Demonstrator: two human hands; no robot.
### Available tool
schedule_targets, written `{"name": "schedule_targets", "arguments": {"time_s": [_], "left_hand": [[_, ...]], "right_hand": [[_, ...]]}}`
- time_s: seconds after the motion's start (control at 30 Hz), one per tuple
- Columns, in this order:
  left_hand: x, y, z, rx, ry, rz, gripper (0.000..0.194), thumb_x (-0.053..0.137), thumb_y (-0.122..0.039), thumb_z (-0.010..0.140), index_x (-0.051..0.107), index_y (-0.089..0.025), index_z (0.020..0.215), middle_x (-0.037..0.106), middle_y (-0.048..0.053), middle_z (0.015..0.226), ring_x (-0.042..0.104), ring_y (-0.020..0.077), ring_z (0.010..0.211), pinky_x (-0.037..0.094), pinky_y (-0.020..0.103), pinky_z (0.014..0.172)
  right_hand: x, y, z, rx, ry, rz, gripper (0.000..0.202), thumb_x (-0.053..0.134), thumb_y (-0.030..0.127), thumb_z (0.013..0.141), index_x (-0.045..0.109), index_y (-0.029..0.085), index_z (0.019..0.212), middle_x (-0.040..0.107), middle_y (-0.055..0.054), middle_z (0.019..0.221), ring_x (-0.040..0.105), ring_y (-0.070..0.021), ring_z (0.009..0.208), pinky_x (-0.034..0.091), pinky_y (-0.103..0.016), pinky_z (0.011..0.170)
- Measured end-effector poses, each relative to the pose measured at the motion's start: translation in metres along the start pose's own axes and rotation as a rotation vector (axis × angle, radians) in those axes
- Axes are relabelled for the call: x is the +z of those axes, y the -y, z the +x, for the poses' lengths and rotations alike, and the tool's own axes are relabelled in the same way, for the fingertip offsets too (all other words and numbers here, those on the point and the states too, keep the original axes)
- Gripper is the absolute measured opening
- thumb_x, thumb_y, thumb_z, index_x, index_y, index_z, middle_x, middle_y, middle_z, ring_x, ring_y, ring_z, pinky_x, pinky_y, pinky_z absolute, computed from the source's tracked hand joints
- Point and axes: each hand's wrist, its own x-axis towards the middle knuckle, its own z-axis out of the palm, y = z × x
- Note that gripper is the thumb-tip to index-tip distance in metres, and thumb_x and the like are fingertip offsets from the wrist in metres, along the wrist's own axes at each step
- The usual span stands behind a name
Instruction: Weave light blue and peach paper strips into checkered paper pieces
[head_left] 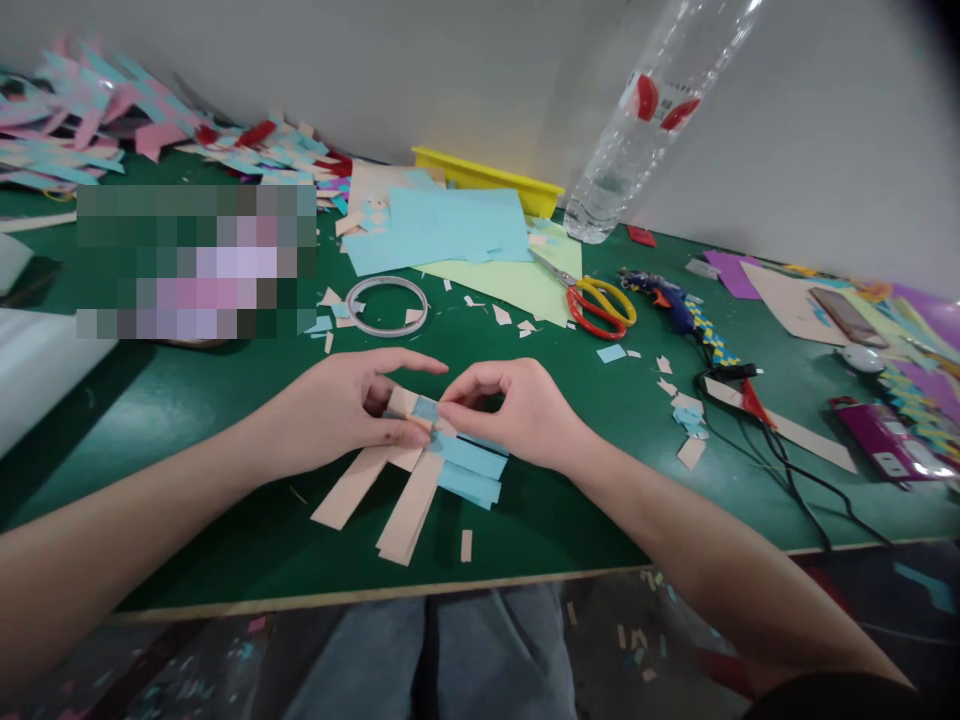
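My left hand (345, 405) and my right hand (517, 405) meet over a small weave of paper strips (424, 410) just above the green table (225, 540). Both pinch the woven part with thumb and fingers. Beige strips (382, 490) hang down and to the left from the weave. Blue strips (472, 465) stick out to the right under my right hand. The fingertips hide part of the crossing point.
Red and yellow scissors (600, 305), a tape ring (386, 305), blue and green paper sheets (442, 230), a yellow tray (487, 180) and a clear bottle (637, 130) lie behind. A glue gun with cable (679, 305), a phone (847, 315) and woven pieces sit right. Paper scraps are piled far left (90, 120).
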Motion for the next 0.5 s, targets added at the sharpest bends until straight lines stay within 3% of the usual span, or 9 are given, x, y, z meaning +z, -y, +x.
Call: {"name": "schedule_targets", "arguments": {"time_s": [0.2,0.5], "left_hand": [[0.0008,-0.0035,-0.0004,-0.006,-0.006,-0.048,0.061,0.081,-0.039,0.07,0.057,-0.024,0.124,0.067,-0.005,0.058,0.065,0.0163,0.054,0.042,0.02,0.043],[0.0006,0.0038,0.0025,0.025,0.014,-0.009,0.065,0.078,-0.04,0.071,0.055,-0.027,0.13,0.075,-0.001,0.071,0.073,0.0214,0.065,0.049,0.022,0.049]], "right_hand": [[0.0006,0.0007,0.0007,0.003,0.01,0.019,0.008,0.07,0.023,0.076,0.072,0.016,0.078,0.072,0.0,0.071,0.064,-0.0101,0.064,0.048,-0.02,0.058],[0.002,0.0001,0.0012,0.005,0.03,0.05,0.009,0.071,0.025,0.077,0.07,0.016,0.079,0.071,0.0,0.072,0.063,-0.0097,0.064,0.047,-0.02,0.058]]}}
